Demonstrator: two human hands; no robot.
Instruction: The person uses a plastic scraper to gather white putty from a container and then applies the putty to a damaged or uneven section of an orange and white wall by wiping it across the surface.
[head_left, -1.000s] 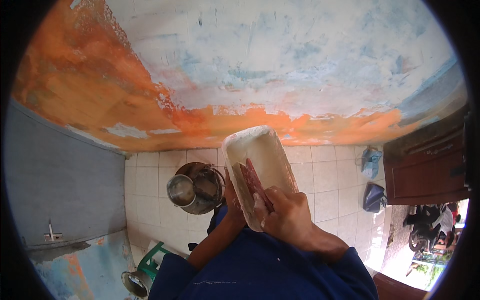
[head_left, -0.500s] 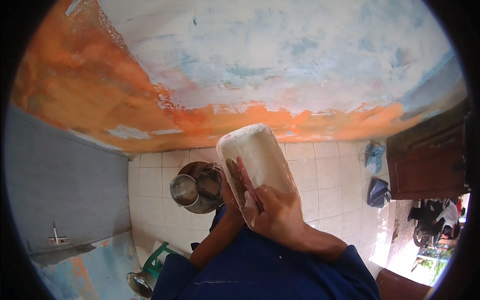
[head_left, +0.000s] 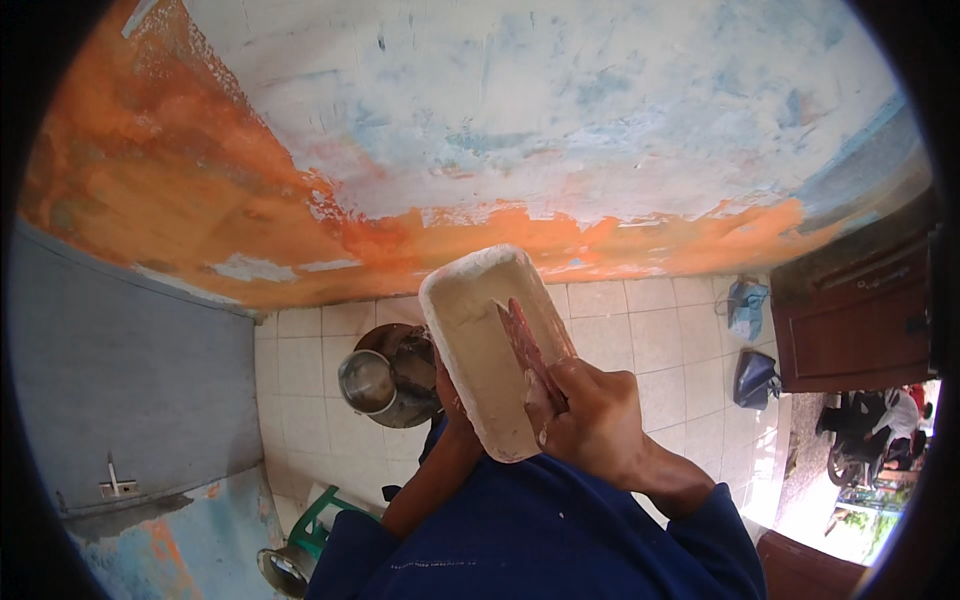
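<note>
A long off-white tray (head_left: 436, 297) with rounded corners is held out in front of me, with pale, wet-looking paste spread across its bottom. Along its left side, my left hand (head_left: 450, 398) grips the edge; most of its fingers are hidden underneath or behind the tray. My right hand (head_left: 597, 412) is closed round a reddish, paste-smeared putty knife (head_left: 520, 335), whose blade lies over the right half of the tray. White smears show on the right fingers. Beyond the tray rises a wall (head_left: 560, 110), patchy white and pale blue above an orange band.
On the tiled floor (head_left: 655, 330) to the left stand a metal pot (head_left: 368, 383) and a round, dirty basin (head_left: 405, 415). A green stool (head_left: 318, 520) is at lower left. Right: a light blue bag (head_left: 747, 312), a dark bag (head_left: 754, 380), a brown door (head_left: 850, 330), a motorcycle (head_left: 845, 460) outside.
The putty knife and my right hand have moved rightward across the tray, from its left side. The tray has shifted slightly left, and its paste looks more evenly spread.
</note>
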